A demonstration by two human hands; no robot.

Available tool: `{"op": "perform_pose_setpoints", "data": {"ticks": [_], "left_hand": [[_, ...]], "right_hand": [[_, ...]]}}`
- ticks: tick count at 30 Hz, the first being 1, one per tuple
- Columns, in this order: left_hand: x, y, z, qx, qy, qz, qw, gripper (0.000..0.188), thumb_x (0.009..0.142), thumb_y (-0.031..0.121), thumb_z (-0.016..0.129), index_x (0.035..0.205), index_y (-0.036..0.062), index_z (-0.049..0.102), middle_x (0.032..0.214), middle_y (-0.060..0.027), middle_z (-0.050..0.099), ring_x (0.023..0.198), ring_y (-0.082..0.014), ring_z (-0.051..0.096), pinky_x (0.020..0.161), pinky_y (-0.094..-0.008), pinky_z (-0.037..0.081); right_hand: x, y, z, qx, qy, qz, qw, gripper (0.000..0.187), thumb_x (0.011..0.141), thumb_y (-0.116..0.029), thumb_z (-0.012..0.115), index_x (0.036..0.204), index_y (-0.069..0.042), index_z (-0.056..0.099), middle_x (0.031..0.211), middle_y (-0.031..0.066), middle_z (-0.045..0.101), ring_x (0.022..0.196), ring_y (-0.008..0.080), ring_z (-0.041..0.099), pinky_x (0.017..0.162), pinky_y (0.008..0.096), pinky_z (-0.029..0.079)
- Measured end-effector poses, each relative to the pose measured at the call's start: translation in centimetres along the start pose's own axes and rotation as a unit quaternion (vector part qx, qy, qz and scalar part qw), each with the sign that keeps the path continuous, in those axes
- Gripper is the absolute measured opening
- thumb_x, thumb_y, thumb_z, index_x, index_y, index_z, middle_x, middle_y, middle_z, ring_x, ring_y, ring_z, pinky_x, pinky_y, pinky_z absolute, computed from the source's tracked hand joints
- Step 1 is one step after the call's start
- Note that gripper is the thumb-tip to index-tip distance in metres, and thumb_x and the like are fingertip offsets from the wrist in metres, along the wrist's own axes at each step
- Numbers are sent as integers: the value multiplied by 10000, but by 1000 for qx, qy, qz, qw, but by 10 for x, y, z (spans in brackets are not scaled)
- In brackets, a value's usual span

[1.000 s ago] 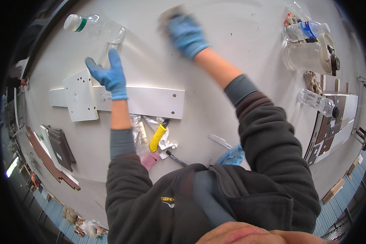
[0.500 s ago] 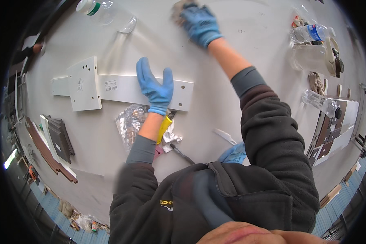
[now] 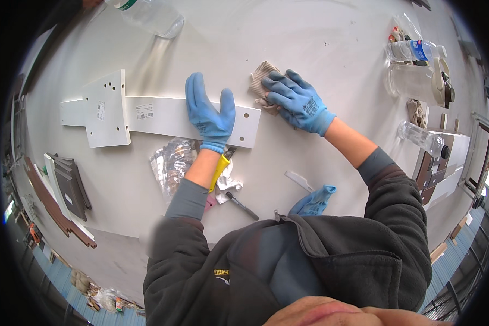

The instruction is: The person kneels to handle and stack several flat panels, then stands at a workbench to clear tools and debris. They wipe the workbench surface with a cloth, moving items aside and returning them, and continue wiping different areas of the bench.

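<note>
Since the earlier pictures, the right hand (image 3: pixel 298 101) has been drawing back from the far edge of the surface (image 3: pixel 331 49), bringing a tan cloth (image 3: pixel 262 81) with it to the near end of the white panel (image 3: pixel 163 115), while the left hand (image 3: pixel 209 115) has been sliding along that panel toward the same end.

Now the left hand is lying flat on the panel, fingers spread apart, pressing it down and gripping nothing. The right hand is curling its fingers over the cloth, bunching it just beyond the panel's end, touching or nearly touching the edge.

Just behind the left wrist, a yellow-handled tool (image 3: pixel 219 171), a crumpled clear bag (image 3: pixel 171 163) and a dark-tipped tool (image 3: pixel 241 205) are lying close together. A spare blue glove (image 3: pixel 312 200) is lying near the right elbow, and a clear bottle (image 3: pixel 149 15) is lying well beyond the left hand.

As a judgement: if the flat hand eases its pressure, the panel is likely to skid under the cloth; a forearm sweeping back could knock the loose tools off.
</note>
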State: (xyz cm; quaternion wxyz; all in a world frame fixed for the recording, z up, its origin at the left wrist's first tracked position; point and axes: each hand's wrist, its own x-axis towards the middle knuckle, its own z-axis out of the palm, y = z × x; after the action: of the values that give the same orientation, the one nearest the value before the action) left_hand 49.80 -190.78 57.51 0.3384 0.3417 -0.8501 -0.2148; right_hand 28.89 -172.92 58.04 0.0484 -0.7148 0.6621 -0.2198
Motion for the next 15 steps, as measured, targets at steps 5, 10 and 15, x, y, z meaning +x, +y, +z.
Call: {"op": "perform_pose_setpoints", "data": {"ticks": [5,10,15], "left_hand": [[0,0,2,8,10,23,1000,712,952,328,766,1472,-95,526,1456,-319,580,1351,-504,564,1153,-541,466],[5,4,2,14,-1,10,1000,686,941,303,771,1447,-102,547,1443,-318,591,1337,-500,574,1145,-531,474],[6,6,0,9,-13,10,1000,664,932,280,767,1432,-104,561,1431,-320,603,1342,-494,576,1147,-525,477]], "right_hand": [[87,40,15,-41,59,3,997,306,954,-216,679,1255,-164,658,1485,98,633,1338,322,621,1215,550,401],[193,108,14,-82,-4,229,970,490,1085,-300,442,1523,-132,585,1695,148,455,1607,299,366,1284,574,281],[87,37,34,-42,115,24,992,269,964,-251,664,1222,-179,687,1460,103,655,1360,321,612,1212,537,389]]}}
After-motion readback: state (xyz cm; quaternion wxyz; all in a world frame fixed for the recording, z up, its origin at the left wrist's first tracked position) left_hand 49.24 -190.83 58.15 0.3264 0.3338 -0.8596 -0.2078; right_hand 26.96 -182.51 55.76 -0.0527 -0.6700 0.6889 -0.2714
